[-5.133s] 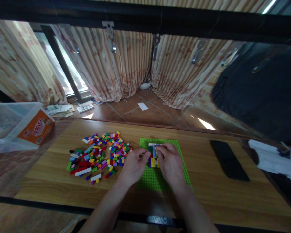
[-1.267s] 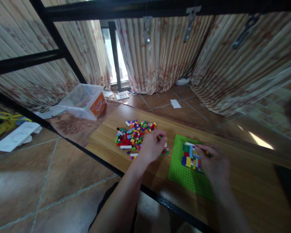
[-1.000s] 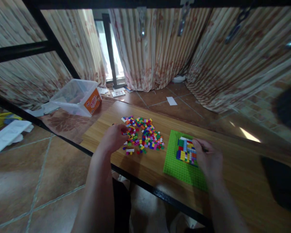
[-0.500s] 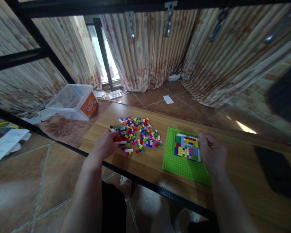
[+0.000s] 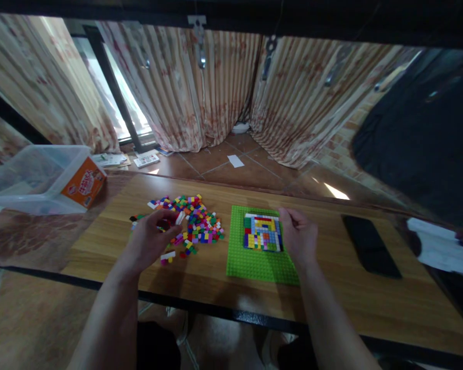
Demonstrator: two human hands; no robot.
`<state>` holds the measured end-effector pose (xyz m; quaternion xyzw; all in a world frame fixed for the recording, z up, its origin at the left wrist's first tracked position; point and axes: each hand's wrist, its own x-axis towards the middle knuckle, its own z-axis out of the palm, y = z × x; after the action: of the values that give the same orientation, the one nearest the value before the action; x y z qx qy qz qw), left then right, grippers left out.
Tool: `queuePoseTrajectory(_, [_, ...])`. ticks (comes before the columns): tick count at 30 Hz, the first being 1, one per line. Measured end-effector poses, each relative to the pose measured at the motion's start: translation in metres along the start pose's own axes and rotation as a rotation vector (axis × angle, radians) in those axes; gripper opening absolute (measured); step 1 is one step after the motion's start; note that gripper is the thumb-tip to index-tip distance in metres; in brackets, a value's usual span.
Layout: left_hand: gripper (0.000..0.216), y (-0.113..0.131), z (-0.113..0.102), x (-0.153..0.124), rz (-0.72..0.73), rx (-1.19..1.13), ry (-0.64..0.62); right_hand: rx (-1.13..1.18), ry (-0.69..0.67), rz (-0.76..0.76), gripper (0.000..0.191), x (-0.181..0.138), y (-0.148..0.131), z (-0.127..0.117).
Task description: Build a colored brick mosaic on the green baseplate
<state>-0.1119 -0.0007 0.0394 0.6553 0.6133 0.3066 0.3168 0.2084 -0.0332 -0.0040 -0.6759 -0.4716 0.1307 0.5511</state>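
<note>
My left hand (image 5: pixel 147 242) is closed in a pinch on a small white toy brick (image 5: pixel 180 218), raised at the left side of a pile of mixed-colour bricks (image 5: pixel 201 220). To the right lies a green baseplate (image 5: pixel 241 266) bearing a flat multicoloured brick pattern (image 5: pixel 263 234) with white along its top and right edges. My right hand (image 5: pixel 301 237) rests over the baseplate's right side, beside the pattern's upper right corner. Its fingers are curled together; what they hold, if anything, is hidden.
A white brick (image 5: pixel 168 255) lies near the pile on the wooden table (image 5: pixel 204 290). A black phone (image 5: pixel 370 245) lies right of the baseplate. On the floor at left stands a clear plastic box (image 5: pixel 42 200) with an orange label. Dark fabric (image 5: pixel 424 144) hangs at upper right.
My left hand has lifted from the pile's left edge with a white brick in its fingers. The view has turned right, so everything appears shifted left. My right hand stays by the pattern.
</note>
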Motion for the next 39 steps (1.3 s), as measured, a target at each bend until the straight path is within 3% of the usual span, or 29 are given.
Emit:
queuePoseTrajectory(6, [0.022,0.031,0.046,-0.002,-0.009,-0.593,-0.203,0.100,-0.106,0.005,0.032,-0.010,-0.018,0.003])
queuePoseTrajectory(12, [0.022,0.051,0.081,-0.007,-0.137,-1.041,-0.298,0.370,-0.446,0.107,0.028,-0.038,-0.043,0.022])
queuePoseTrajectory(14, [0.024,0.055,0.087,-0.007,-0.162,-1.110,-0.318,0.463,-0.495,0.164,0.030,-0.045,-0.047,0.029])
queuePoseTrajectory(20, [0.026,0.060,0.101,-0.004,-0.176,-1.163,-0.366,0.633,-0.375,0.347,0.029,-0.041,-0.046,0.035])
queuePoseTrajectory(27, [0.020,0.061,0.114,-0.004,-0.166,-1.046,-0.328,0.605,-0.252,0.285,0.017,-0.037,-0.037,0.032])
queuePoseTrajectory(32, [0.023,0.056,0.118,-0.004,-0.109,-0.934,-0.283,0.642,-0.281,0.360,0.017,-0.038,-0.037,0.029])
queuePoseTrajectory(39, [0.026,0.059,0.112,-0.005,-0.165,-1.042,-0.314,0.891,-0.375,0.607,0.023,-0.034,-0.041,0.018])
